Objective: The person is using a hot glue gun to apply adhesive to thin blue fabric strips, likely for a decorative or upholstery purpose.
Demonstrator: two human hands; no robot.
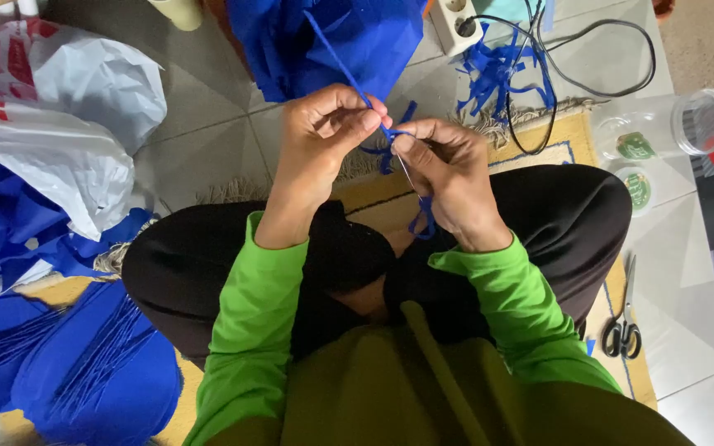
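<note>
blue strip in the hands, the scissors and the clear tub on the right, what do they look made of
The thin blue strip pinched by the left hand and right hand looks like soft matte fabric or non-woven sheet: it bends limply and loops. The black-handled scissors seem to have shiny metal blades with plastic handles. The clear round tub looks like glossy transparent plastic; the floor shows through it.

We look through a single head-worn camera, aimed steeply down and close over our own lap [357, 272]; our hands sit near frame centre, the floor [208, 124] filling the edges around us.
</note>
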